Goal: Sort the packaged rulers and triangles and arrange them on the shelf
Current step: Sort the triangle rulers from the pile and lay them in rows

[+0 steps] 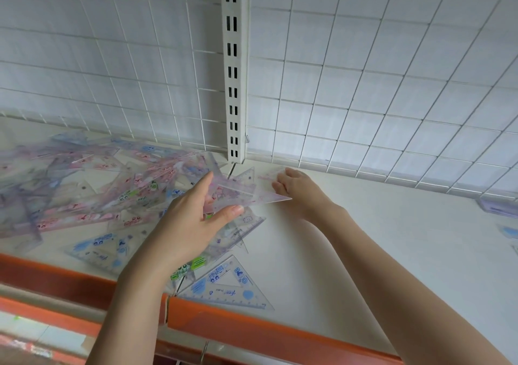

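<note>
A loose heap of packaged clear rulers and triangles (92, 188), printed pink, blue and green, covers the left part of the white shelf (364, 238). My left hand (193, 221) grips a pink-printed triangle pack (246, 196) between thumb and fingers, held just above the heap's right edge. My right hand (297, 188) rests with curled fingers on another pink-printed pack (269, 175) lying flat near the back of the shelf. A blue-printed triangle (224, 283) lies at the front edge.
A white wire grid (378, 84) forms the back wall, split by a slotted upright post (234, 84). An orange strip (252, 333) runs along the shelf's front edge. A purple item (499, 207) and blue-printed packs (508, 232) lie at the far right.
</note>
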Demonstrator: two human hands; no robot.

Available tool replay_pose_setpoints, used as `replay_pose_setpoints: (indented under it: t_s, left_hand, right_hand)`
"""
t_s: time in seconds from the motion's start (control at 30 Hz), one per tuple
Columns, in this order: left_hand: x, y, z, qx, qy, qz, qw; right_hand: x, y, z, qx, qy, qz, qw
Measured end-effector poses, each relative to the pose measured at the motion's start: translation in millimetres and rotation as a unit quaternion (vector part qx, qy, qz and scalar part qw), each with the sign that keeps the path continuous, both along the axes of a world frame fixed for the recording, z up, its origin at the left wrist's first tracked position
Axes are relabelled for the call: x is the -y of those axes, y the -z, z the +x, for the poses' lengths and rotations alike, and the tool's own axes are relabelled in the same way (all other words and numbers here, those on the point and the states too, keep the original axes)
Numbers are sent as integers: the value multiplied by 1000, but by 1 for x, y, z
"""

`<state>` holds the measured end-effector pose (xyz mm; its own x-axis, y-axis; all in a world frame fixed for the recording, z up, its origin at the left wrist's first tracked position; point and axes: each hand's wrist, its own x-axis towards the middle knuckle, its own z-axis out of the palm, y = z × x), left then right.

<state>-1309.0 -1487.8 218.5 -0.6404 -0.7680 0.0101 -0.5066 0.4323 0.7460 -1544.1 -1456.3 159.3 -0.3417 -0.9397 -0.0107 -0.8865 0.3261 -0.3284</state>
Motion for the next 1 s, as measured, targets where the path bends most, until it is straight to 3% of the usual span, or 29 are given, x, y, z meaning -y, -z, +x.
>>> replay_pose_setpoints:
  t_s: [0.33,1.0]
  left_hand:
    - [5,-2,5,8,-4,6,1000]
    - [-9,2,-17,-9,10,1,1000]
  right_hand:
    - [2,3,0,25,10,-41,999]
    - [-18,-8,-15,-6,-26,20,999]
